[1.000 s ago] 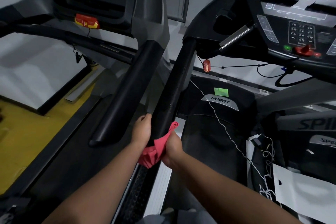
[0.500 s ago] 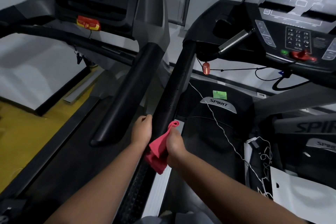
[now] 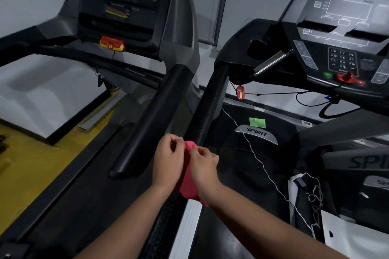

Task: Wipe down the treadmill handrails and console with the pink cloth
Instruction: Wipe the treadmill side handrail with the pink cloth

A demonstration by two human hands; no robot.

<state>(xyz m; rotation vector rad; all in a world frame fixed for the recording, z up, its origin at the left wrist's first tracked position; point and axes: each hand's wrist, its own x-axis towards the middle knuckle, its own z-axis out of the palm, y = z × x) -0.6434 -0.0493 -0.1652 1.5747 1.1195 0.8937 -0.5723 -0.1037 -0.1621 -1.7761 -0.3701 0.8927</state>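
— At upper left sits the button console (image 3: 126, 6) of the neighbouring treadmill, and its thick handrail (image 3: 153, 118) slants down toward frame centre; you touch neither.

— Agreed. Just right of that rail's end, low in the middle of the frame, your left hand (image 3: 168, 160) pinches the top edge of the pink cloth (image 3: 188, 176) with curled fingers.

— Your right hand (image 3: 205, 166) nips the same edge close beside it, so the cloth hangs down between your wrists. I'd say you're regathering it to get a clean face for wiping.

— Likely. You hold it just below the near end of the slim handrail (image 3: 212, 103), which climbs toward the keypad console (image 3: 341, 27) at upper right, so that rail looks like your next stroke.

— Mind the red safety clip (image 3: 240, 92) dangling under that console's corner, and the white cord (image 3: 252, 149) right of the rail; the cloth could snag either.
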